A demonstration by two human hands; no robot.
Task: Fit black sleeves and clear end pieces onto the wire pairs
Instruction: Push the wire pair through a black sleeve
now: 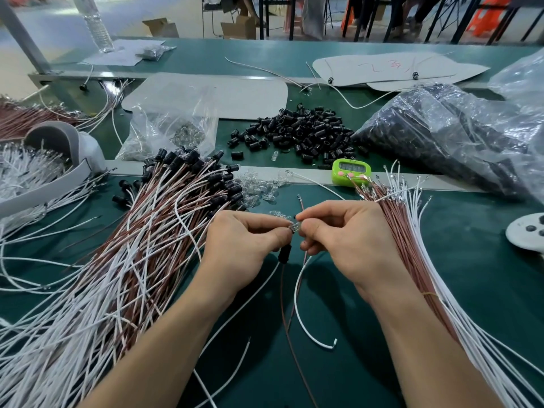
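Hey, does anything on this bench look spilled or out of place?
Small clear end pieces lie scattered on the green mat, outside the clear plastic bag. A few black sleeves sit apart from the main pile.

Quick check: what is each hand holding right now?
Left hand: closed, pinching the clear end piece.
Right hand: closed, pinching the wire pair at that piece.

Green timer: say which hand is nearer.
Right. The right hand sits just below the timer in view; the left hand is farther, below and left.
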